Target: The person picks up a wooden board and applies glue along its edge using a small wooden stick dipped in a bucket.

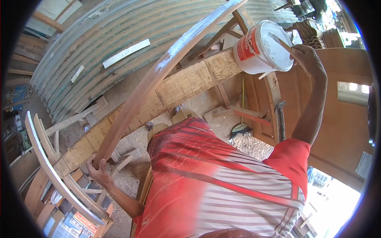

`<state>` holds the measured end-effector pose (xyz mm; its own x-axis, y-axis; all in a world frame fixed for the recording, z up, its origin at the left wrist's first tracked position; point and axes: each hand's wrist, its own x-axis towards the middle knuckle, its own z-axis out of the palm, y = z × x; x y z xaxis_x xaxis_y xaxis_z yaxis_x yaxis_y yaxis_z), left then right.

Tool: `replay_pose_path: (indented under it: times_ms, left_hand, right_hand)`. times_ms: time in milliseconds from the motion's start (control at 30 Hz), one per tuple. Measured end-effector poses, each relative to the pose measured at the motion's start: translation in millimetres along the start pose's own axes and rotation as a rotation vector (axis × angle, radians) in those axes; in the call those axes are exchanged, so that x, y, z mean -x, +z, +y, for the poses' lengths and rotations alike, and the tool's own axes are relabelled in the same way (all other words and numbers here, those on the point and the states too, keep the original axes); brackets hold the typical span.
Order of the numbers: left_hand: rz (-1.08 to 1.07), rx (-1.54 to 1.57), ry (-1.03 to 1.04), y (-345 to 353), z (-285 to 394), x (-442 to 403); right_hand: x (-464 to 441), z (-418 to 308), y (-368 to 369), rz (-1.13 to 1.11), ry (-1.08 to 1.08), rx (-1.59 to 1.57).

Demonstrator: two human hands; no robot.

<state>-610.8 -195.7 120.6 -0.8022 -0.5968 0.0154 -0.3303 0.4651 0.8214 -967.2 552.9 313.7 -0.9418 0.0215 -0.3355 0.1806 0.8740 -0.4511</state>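
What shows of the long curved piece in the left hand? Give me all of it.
The curved piece is a long, gently bowed length that looks like reddish-brown wood. It slants above the broad wooden beam; whether they touch, I cannot tell. Streaky bluish-white coating covers much of the upper stretch, ending raggedly; the lower stretch looks bare, with faint dark marks. The left hand grips its lower end. The far end reaches the picture's top edge.

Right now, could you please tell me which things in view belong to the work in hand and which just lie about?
In the work:
- curved wooden piece, in left hand
- flat stick, in right hand
- white bucket
- probably wooden beam

Lying about, seemingly:
- hammer
- broom
- larger pale strip
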Motion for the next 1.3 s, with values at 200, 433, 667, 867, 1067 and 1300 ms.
replay_pose_path:
  times_ms: [200, 433, 667, 867, 1067, 1300]
  left_hand:
    - [-0.007, 0.107, 0.105, 5, -10, -3]
    - [-0.164, 0.144, 0.004, -5, -9, -10]
    - [-0.258, 0.324, -0.025, 3, -10, -11]
    - [-0.313, 0.326, -0.044, 0, 0, -14]
    - [-0.33, 0.389, 0.019, 2, -6, -15]
    - [-0.4, 0.344, 0.036, -2, -9, -21]
  right_hand:
    - [31, 33, 38, 0.239, 0.005, -0.292]
    - [91, -62, 93, 0.315, -0.064, -0.337]
    - [114, -190, 247, -0.102, -0.327, -0.558]
    - [131, -258, 333, -0.132, -0.411, -0.258]
    - [150, -280, 341, 0.272, -0.451, 0.136]
    - [179, -293, 373, 0.32, -0.66, 0.22]
